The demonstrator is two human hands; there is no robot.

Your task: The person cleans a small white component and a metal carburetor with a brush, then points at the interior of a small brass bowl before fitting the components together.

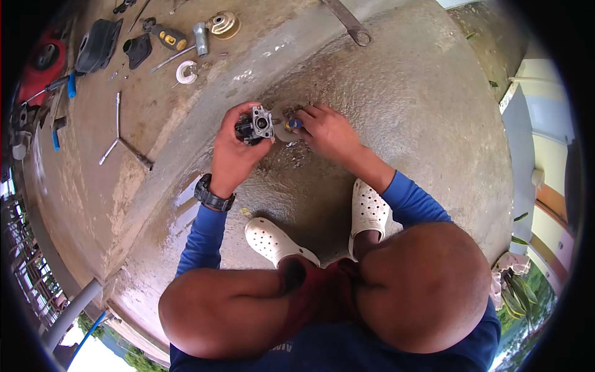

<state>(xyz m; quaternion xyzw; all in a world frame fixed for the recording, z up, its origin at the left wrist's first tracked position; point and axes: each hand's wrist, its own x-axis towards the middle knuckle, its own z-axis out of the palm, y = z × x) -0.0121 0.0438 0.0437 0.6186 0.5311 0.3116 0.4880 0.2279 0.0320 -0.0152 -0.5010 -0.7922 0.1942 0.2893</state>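
Note:
My left hand (235,155) is closed around a small metal carburetor (261,122), its flange face and round bore turned up and to the right. Close by on the right, my right hand (331,133) has its fingers closed on a small blue-and-yellow piece (294,124), whose exact kind I cannot tell. That piece points toward the carburetor, a short gap from it. Both hands are held over wet concrete (310,164), in front of my white clogs (273,240).
On the raised slab to the left lie a Y-shaped wrench (119,141), a yellow-and-black screwdriver (167,36), a white ring (186,72), a brass-coloured round part (224,24) and a black housing (99,44). A large flat wrench (348,23) rests at the top.

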